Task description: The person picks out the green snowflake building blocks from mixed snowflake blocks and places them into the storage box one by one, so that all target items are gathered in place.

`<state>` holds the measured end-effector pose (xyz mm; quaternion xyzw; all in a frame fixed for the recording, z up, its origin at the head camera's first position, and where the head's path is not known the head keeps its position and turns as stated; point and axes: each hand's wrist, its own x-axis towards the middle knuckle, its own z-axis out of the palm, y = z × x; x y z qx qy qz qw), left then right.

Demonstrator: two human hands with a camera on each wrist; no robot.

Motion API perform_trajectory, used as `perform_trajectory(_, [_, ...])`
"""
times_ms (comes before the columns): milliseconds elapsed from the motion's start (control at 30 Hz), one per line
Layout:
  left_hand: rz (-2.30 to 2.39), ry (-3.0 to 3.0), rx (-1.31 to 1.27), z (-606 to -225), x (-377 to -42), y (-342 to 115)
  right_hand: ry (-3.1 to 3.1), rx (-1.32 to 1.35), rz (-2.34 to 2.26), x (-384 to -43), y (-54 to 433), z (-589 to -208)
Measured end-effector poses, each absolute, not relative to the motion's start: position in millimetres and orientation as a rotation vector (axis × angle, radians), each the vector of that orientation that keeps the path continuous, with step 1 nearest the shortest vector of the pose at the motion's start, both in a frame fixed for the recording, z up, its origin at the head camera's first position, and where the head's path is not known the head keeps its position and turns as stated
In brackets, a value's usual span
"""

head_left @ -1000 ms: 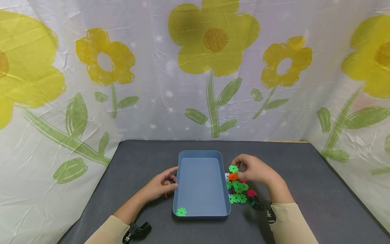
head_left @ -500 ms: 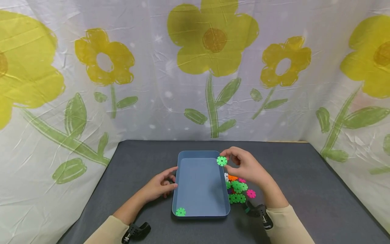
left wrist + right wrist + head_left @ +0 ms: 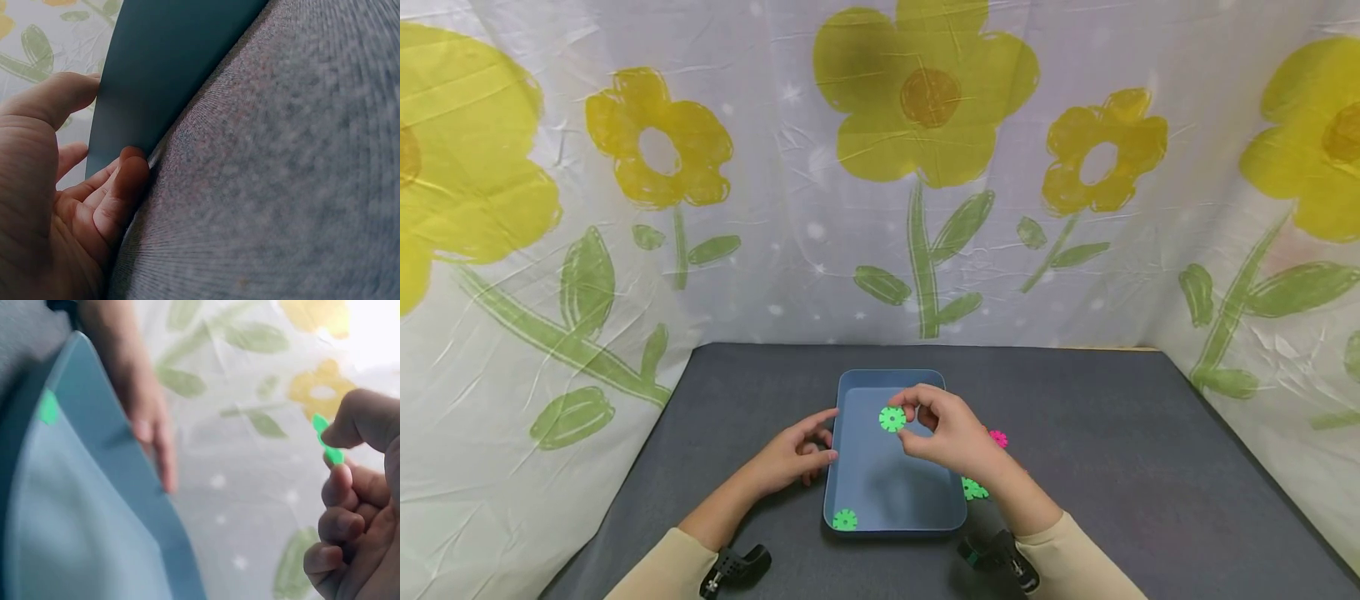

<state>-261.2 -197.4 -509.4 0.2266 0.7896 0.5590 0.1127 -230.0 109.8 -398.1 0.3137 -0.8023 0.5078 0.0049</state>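
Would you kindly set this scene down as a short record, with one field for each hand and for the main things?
Right hand: pinches a green notched disc above the tray
Left hand: touches the tray's left side
Tray: blue, rectangular, on the dark table
In tray: one green piece, near left corner
Right of tray: green pieces and a pink piece, the area partly hidden by the right arm
Backdrop: pale cloth with yellow flowers

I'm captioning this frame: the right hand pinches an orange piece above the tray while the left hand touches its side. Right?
Not quite: the head view shows the right hand pinching a green piece, not an orange one; the rest stands.
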Motion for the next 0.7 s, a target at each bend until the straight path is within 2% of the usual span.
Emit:
perform_trajectory(367, [1.648, 2.296, 0.654, -507, -261, -197, -2.612, 0.957, 1.521, -222, 67, -432])
perform_trajectory(700, [1.662, 2.272, 0.705, -509, -262, -199, -2.820, 0.921, 1.356, -223, 54, -458])
